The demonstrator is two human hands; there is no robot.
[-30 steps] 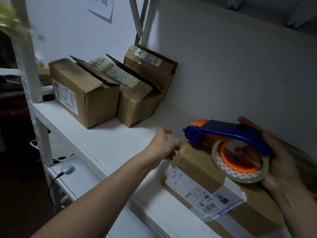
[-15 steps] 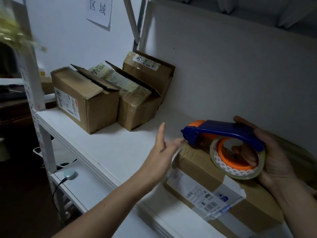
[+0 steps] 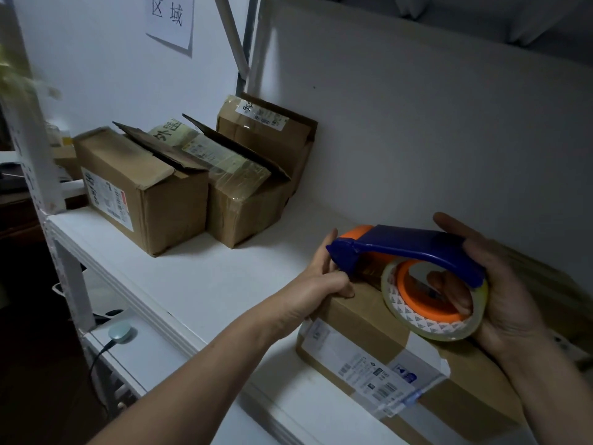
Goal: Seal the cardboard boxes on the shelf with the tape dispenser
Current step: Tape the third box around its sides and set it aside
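Lower right: left hand (image 3: 324, 279) gripped the nearest cardboard box (image 3: 362, 319), right hand (image 3: 507, 300) held the tape dispenser (image 3: 417, 245); next, I think, tape needed pressing on its seam.

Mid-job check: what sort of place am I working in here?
Probably a parcel storeroom or packing area: white shelving holds used cardboard boxes with shipping labels, a paper sign with Chinese characters hangs on the wall, and the right hand holds a tape dispenser.

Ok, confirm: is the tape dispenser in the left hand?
No, the right hand grips the tape dispenser; the left hand holds the box.
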